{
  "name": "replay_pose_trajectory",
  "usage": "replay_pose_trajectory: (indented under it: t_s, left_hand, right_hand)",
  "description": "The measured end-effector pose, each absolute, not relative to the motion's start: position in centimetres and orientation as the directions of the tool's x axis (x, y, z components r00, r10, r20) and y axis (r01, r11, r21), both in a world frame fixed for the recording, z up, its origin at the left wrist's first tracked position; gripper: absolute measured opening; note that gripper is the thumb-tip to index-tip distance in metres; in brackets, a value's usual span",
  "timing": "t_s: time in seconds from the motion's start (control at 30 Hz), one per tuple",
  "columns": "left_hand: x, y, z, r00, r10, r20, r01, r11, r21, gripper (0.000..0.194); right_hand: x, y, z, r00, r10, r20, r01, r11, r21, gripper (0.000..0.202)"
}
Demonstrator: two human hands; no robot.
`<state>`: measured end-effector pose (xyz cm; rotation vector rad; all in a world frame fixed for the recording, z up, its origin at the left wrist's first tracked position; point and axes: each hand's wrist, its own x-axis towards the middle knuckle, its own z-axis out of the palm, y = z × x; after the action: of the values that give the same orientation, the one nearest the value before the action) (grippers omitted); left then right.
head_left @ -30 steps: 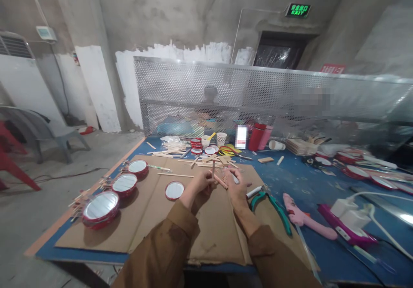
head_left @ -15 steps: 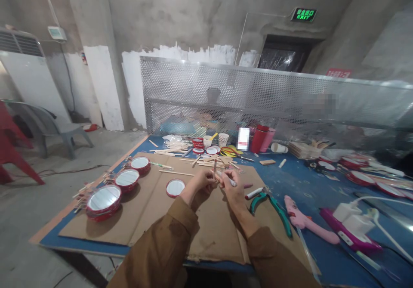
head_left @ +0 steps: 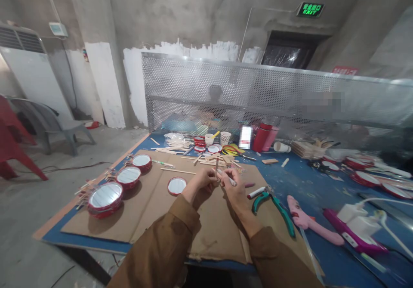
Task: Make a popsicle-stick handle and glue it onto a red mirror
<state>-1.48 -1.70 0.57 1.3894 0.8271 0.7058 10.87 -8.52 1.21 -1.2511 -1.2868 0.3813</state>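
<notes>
My left hand (head_left: 203, 182) is closed on a thin wooden stick (head_left: 217, 165), held upright with a reddish-brown tint. My right hand (head_left: 234, 185) grips a white marker (head_left: 232, 181), its front end close by the stick; whether the tip touches it I cannot tell. Both hands hover over a cardboard sheet (head_left: 161, 219). Left of them lies a round red-rimmed disc (head_left: 177, 186) with a pale face. To the right of my right hand are a red-and-white marker (head_left: 256, 193) and teal-handled pliers (head_left: 280, 212).
Stacked red-rimmed discs (head_left: 106, 196) line the cardboard's left side. Loose wooden sticks (head_left: 177, 146), paper cups (head_left: 225, 138) and a red bottle (head_left: 262, 137) stand or lie behind. A pink glue gun (head_left: 312, 225) and a purple power strip (head_left: 355, 236) lie right. A perforated metal screen (head_left: 180, 77) borders the back.
The whole view has shifted slightly. Both hands keep their grips, with the stick and marker still close together; only small finger movement shows.
</notes>
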Motion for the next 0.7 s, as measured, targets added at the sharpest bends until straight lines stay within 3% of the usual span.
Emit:
replay_pose_trajectory:
  t_s: [0.37, 0.7]
  left_hand:
    - [-1.59, -1.43, 0.64, 0.532, 0.838, -0.124, 0.129, 0.064, 0.99, 0.007]
    - [-1.64, -1.63, 0.61, 0.562, 0.824, -0.071, 0.035, 0.062, 0.997, 0.018]
  right_hand:
    - [10.69, -8.83, 1.85, 0.312, 0.823, 0.474, 0.365, 0.357, -0.86, 0.027]
    - [10.78, -8.89, 1.56, 0.311, 0.845, 0.435, 0.366, 0.316, -0.875, 0.03]
